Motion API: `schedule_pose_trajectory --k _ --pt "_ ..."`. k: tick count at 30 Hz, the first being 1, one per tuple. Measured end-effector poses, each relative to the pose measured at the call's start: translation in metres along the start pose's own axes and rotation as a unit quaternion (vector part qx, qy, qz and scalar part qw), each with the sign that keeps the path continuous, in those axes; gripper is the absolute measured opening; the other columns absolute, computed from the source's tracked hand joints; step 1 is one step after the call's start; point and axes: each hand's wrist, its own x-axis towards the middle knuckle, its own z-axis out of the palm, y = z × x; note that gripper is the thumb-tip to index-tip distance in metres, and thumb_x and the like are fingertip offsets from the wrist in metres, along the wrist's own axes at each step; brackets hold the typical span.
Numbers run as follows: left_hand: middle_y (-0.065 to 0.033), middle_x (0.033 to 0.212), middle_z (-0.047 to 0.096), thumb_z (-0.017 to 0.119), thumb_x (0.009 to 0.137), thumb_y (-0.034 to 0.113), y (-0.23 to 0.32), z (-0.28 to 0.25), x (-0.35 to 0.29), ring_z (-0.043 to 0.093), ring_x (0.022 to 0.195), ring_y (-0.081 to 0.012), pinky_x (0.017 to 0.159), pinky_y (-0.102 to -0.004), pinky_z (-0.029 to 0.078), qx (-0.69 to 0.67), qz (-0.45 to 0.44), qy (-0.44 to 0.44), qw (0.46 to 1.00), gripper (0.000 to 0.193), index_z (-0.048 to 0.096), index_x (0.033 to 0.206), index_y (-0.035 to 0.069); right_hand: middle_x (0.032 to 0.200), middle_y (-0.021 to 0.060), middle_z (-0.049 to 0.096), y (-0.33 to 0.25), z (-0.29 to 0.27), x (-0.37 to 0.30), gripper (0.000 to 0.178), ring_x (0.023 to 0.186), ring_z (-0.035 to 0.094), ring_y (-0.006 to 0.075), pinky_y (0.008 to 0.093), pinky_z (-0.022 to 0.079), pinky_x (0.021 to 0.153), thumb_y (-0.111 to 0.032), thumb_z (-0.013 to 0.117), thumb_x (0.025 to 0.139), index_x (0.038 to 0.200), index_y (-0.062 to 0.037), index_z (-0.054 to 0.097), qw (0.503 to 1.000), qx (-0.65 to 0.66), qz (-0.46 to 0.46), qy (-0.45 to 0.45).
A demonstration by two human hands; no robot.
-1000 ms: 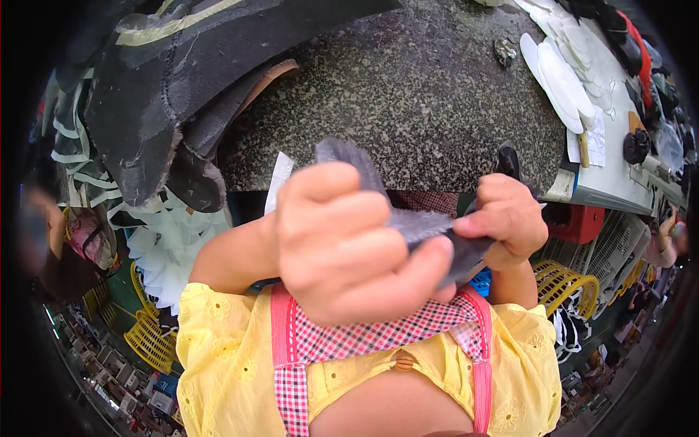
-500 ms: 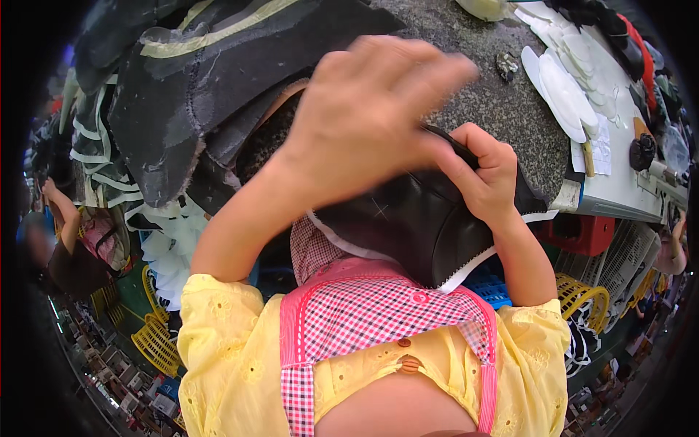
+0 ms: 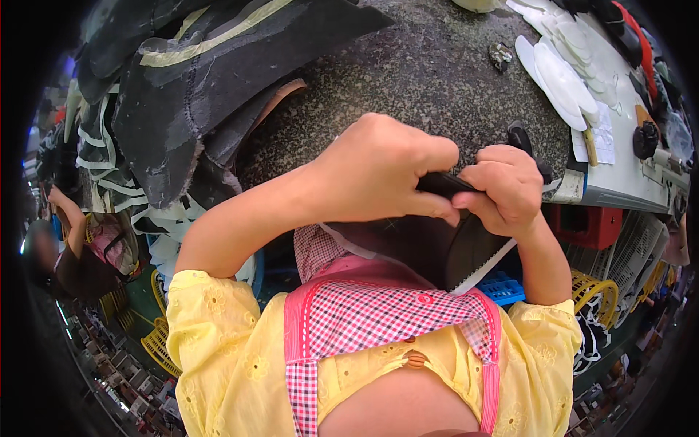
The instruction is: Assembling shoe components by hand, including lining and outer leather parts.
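A black leather shoe upper with a white serrated edge hangs between my hands, over the front of the stone-topped bench and against my apron. My left hand pinches its folded top edge between thumb and curled fingers. Close beside it, my right hand is closed on the same edge, thumb toward the left thumb. More black material shows just beyond the right knuckles; whether it belongs to the upper I cannot tell. Part of the upper is hidden behind my left hand and forearm.
Black lining pieces are heaped at the left of the speckled bench top. White insole-shaped pieces and a small wooden-handled tool lie at the right. Below are a red box and a yellow basket.
My left hand has come down from above the upper and now grips its edge beside my right hand. The right hand has shifted slightly right, and the upper's edge has turned.
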Motion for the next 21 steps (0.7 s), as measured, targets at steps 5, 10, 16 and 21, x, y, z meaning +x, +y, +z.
schedule_pose_trajectory --k 5,10,16,21 --pt "-0.0059 0.050 0.041 0.076 0.063 0.024 0.009 0.000 -0.012 0.043 0.042 -0.0228 0.039 -0.0316 0.032 -0.004 0.115 0.015 0.993 0.040 0.041 0.054 0.008 0.051 0.0031 0.043 -0.008 -0.003 0.005 0.025 0.041 0.044 0.0181 0.0296 0.030 0.038 -0.024 0.072 0.066 0.067 -0.0043 0.056 0.992 0.111 -0.016 -0.053" --pt "-0.0077 0.052 0.037 0.077 0.064 0.031 -0.020 0.002 -0.013 0.035 0.044 -0.0196 0.043 -0.0298 0.034 -0.123 -0.007 -0.070 0.990 0.043 0.043 0.061 0.005 0.054 0.0056 0.046 0.008 0.007 -0.004 0.022 0.049 0.050 0.0236 0.0325 0.038 0.044 -0.020 0.071 0.067 0.073 -0.0051 0.056 0.987 0.131 0.063 -0.075" --pt "-0.0067 0.053 0.044 0.075 0.059 0.041 -0.020 -0.005 0.004 0.049 0.049 -0.0231 0.051 -0.0313 0.036 0.100 0.049 -0.050 0.993 0.045 0.045 0.059 0.006 0.055 0.0079 0.046 0.015 0.012 -0.001 0.017 0.050 0.051 0.0263 0.0346 0.039 0.047 -0.018 0.066 0.072 0.072 -0.0064 0.054 0.993 0.056 0.096 -0.050" --pt "-0.0053 0.048 0.037 0.071 0.072 0.024 -0.008 -0.006 -0.001 0.042 0.044 -0.0232 0.047 -0.0312 0.032 -0.015 0.099 -0.080 0.992 0.042 0.037 0.054 0.007 0.050 0.0044 0.041 0.014 -0.005 0.006 0.028 0.045 0.046 0.0232 0.0334 0.034 0.044 -0.031 0.068 0.071 0.066 -0.0082 0.052 0.992 0.081 0.041 -0.083"
